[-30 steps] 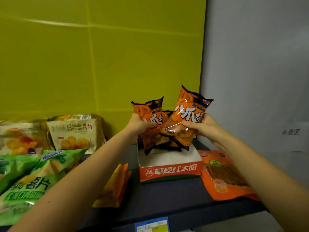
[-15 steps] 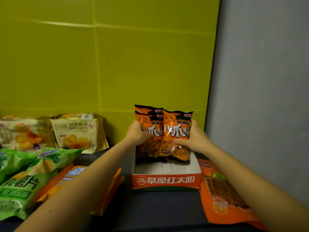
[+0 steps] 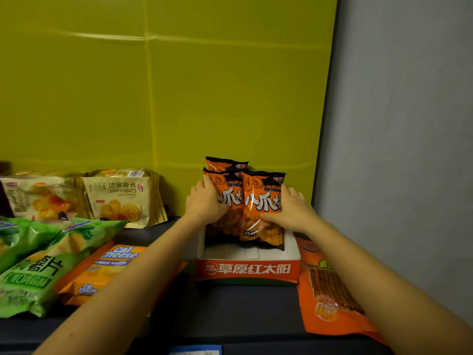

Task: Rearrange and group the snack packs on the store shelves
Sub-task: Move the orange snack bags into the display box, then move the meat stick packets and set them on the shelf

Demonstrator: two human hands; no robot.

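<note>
Three orange snack packs (image 3: 261, 201) with black edges stand upright at the back of an open red-and-white carton (image 3: 247, 270) on the dark shelf (image 3: 230, 311). My left hand (image 3: 204, 203) presses the left pack from its left side, thumb across its front. My right hand (image 3: 291, 208) grips the right pack from the right, thumb on its lower front. The third pack stands behind those two, only its top showing.
An orange pack of stick snacks (image 3: 330, 290) lies flat right of the carton, against the grey wall. To the left lie an orange Cal Cheese wafer pack (image 3: 102, 270) and green chip bags (image 3: 41, 262). Croissant bags (image 3: 122, 198) lean on the yellow-green back panel.
Both hands have brought the two orange packs down from mid-air into the back of the carton and stood them upright side by side. The view has moved closer.
</note>
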